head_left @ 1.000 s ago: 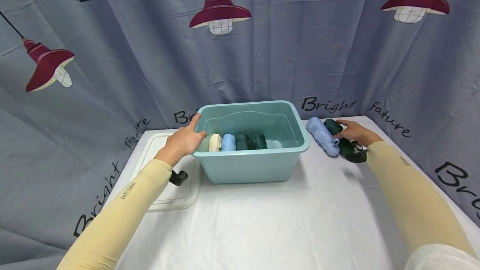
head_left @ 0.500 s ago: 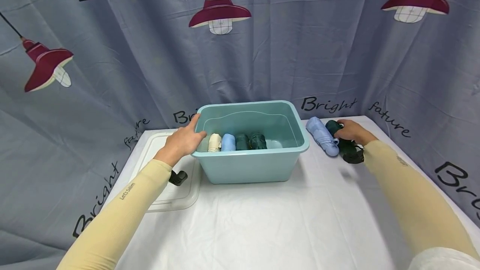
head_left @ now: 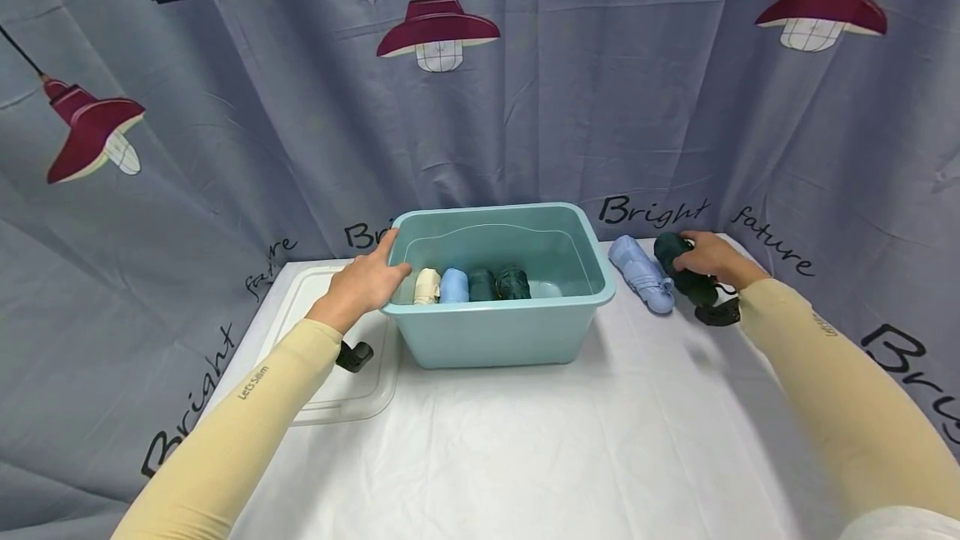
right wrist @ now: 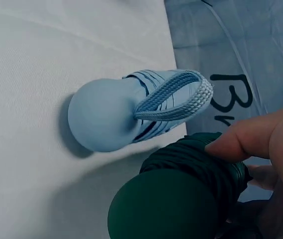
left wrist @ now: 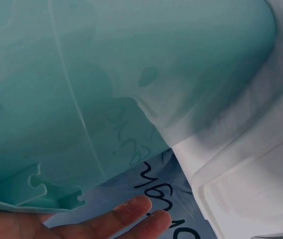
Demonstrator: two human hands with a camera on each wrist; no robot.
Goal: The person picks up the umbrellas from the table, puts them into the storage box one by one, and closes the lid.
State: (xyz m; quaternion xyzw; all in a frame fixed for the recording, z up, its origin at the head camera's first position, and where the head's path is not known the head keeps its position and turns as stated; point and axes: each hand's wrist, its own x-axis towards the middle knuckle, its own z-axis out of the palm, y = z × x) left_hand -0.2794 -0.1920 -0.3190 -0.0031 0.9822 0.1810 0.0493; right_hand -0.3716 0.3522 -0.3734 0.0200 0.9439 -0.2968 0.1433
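My left hand (head_left: 363, 286) holds the left rim of a teal plastic storage bin (head_left: 495, 338), thumb over the rim. In the left wrist view, its fingers (left wrist: 131, 211) extend outside the bin wall. At the right, my right hand (head_left: 711, 258) grips a dark green folding umbrella (head_left: 678, 273) between thumb and fingers. The right wrist view shows that umbrella's rounded end (right wrist: 163, 206) and gathered folds; the far fingers are partly hidden. Beside it on the table lies a light blue folding umbrella (head_left: 642, 275), its braided strap (right wrist: 181, 97) looped over the fabric.
Inside the bin, a cream roll (head_left: 427, 286), a blue roll (head_left: 454, 286) and two dark green rolls (head_left: 513, 283) stand in a row along the near wall. A translucent lid (head_left: 352, 411) lies on the white table (head_left: 525, 457) at left. Patterned curtain (head_left: 525, 107) hangs close behind.
My right hand has closed around the dark green umbrella and shifted it slightly away from the light blue one. My left hand has stayed on the bin rim.
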